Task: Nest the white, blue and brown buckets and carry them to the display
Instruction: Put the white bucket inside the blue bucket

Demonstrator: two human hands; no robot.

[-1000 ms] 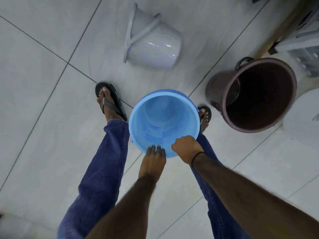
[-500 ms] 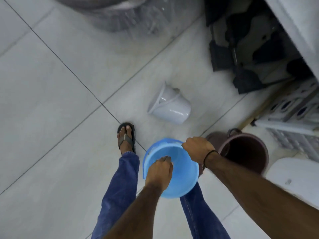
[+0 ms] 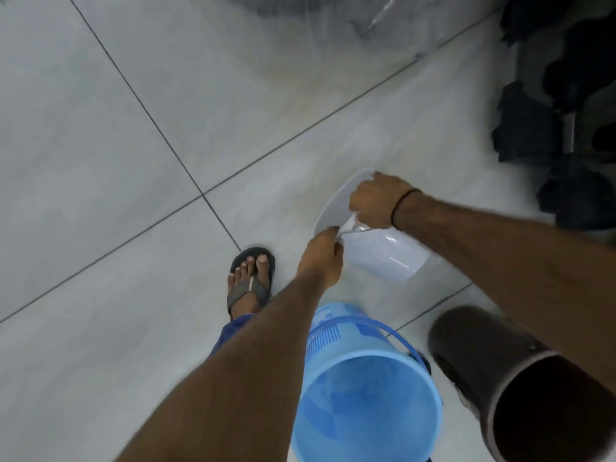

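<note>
I see both hands out ahead on the white bucket [image 3: 386, 255], which lies tipped on its side on the tiled floor [image 3: 100, 161], its mouth turned to the left and away from me. My right hand [image 3: 375, 201] is curled over the upper part of the rim, fingers closed around its edge, a thin dark band on the wrist. My left hand [image 3: 321, 258] is closed at the lower part of the rim, where the thin handle meets it; whether it pinches the handle or the rim itself I cannot tell through the blur. The white bucket is smooth glossy plastic, tapering toward its base, with bright highlights along its side. Nearer to me, below my arms, the blue bucket [image 3: 363, 388] stands upright, translucent plastic with a ribbed print on its wall and a thin blue bail handle lying against its side. Just to its right is the brown bucket [image 3: 520, 378], dark and matte, its mouth open toward me. My left foot in a dark sandal [image 3: 250, 278] rests on the pale grey tiles beside a dark grout line.
</note>
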